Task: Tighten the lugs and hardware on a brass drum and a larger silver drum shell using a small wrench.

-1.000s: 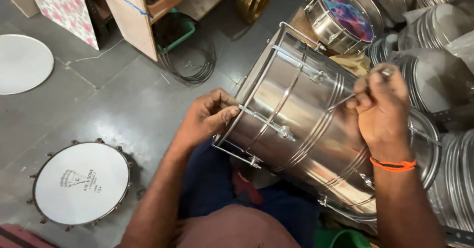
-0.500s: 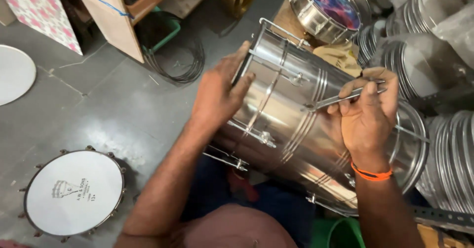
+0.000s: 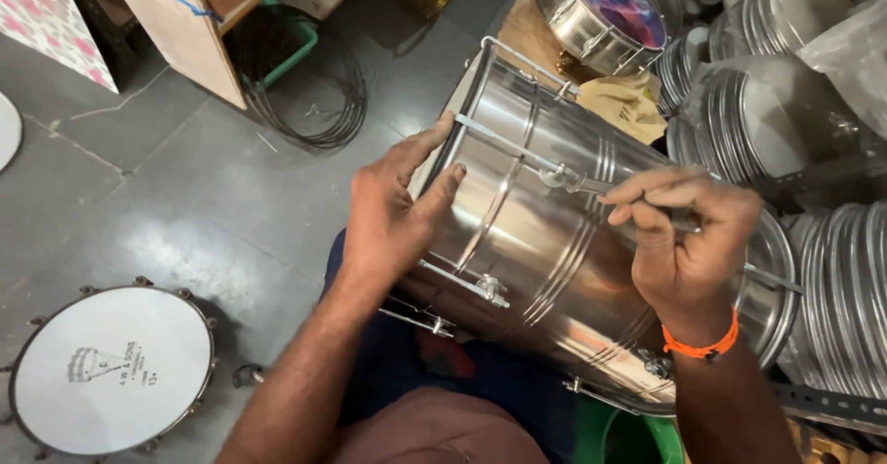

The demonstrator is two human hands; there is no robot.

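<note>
A shiny steel drum shell (image 3: 545, 270) lies tilted across my lap, its tension rods running along the side. My left hand (image 3: 393, 210) rests flat on the shell near its open upper rim, fingers spread. My right hand (image 3: 688, 238), with an orange band at the wrist, is closed around a thin metal tool (image 3: 577, 183) whose tip sits on a lug fitting on the drum's side.
A white drum head in a metal hoop (image 3: 111, 369) lies on the grey floor at lower left. Wire hoops (image 3: 305, 103) and a green crate sit by a wooden board. Another drum (image 3: 605, 16) and stacks of steel shells (image 3: 813, 177) crowd the right.
My left hand slid from the drum's lower rim up along the side toward its upper rim. The right hand kept the tool on the drum while the view shifted closer.
</note>
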